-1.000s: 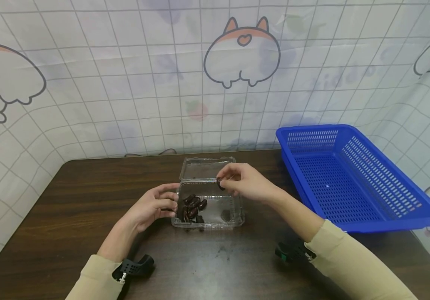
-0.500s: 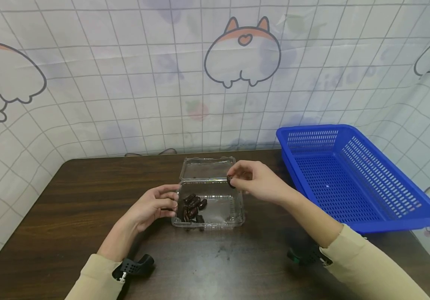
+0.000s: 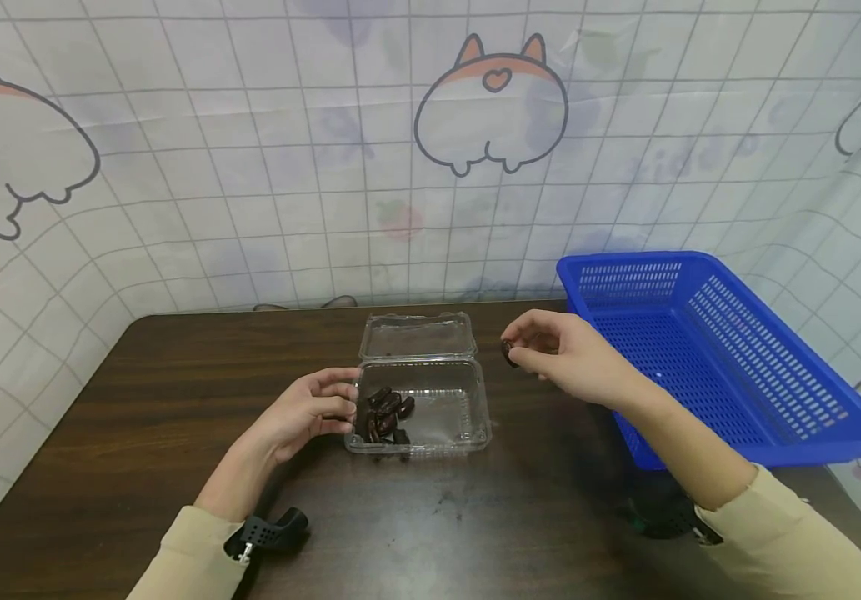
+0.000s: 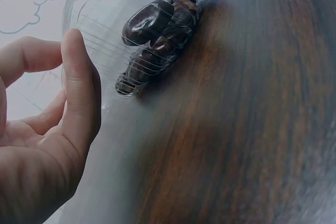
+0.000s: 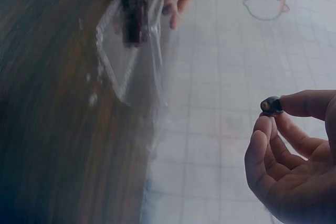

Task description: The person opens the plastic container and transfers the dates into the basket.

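My right hand (image 3: 576,354) pinches a dark brown date (image 3: 508,352) between thumb and fingertips, above the table to the right of a clear plastic clamshell box (image 3: 438,446). The same date (image 5: 271,105) shows at the fingertips in the right wrist view. The box lies with its lid (image 3: 418,337) folded back, and several glossy dates (image 3: 385,412) are heaped in its left part. My left hand (image 3: 310,412) rests its fingertips against the box's left side. In the left wrist view the thumb (image 4: 79,87) lies near the clear wall, with dates (image 4: 149,22) visible through it.
A blue perforated plastic basket (image 3: 783,454) stands at the right, just beyond my right hand and forearm. The dark wooden table (image 3: 430,533) ends at a wall cloth (image 3: 287,183) with a grid and animal drawings.
My right hand has moved right with the pinched date, from over the box to beside it, closer to the blue basket. The left hand stays at the box.
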{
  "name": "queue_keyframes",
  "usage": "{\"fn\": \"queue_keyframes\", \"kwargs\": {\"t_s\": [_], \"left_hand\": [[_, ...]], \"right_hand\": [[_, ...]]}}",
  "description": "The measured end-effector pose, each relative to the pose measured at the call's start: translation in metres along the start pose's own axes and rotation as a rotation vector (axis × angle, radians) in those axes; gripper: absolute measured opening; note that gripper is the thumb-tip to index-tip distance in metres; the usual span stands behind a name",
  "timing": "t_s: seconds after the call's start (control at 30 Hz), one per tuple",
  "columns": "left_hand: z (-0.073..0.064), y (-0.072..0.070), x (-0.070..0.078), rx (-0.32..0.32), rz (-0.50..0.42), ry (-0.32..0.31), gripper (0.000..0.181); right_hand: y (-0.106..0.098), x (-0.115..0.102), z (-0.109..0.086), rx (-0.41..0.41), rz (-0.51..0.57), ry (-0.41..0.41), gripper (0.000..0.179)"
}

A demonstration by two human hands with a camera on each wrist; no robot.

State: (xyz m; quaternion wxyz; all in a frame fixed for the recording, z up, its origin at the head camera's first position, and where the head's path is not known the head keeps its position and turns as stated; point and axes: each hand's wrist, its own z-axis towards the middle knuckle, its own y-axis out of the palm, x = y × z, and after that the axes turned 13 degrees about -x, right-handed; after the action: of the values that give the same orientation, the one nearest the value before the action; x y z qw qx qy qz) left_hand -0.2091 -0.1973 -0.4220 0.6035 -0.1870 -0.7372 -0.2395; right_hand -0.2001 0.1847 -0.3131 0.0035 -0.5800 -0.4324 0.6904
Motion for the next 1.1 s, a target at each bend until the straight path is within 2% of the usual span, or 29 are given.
{"fn": "queue_keyframes", "kwargs": {"t_s": [0.3, 0.73, 1.1], "left_hand": [[0.001, -0.001, 0.001, 0.005, -0.007, -0.012, 0.061], [-0.001, 0.001, 0.002, 0.000, -0.012, -0.015, 0.062], [0.000, 0.000, 0.002, -0.010, -0.006, -0.010, 0.060]], "right_hand": [[-0.018, 0.009, -0.029, 0.051, -0.039, 0.080, 0.022], [-0.033, 0.019, -0.052, 0.097, -0.082, 0.073, 0.026], [-0.040, 0.036, -0.068, 0.152, -0.062, 0.051, 0.027]]}}
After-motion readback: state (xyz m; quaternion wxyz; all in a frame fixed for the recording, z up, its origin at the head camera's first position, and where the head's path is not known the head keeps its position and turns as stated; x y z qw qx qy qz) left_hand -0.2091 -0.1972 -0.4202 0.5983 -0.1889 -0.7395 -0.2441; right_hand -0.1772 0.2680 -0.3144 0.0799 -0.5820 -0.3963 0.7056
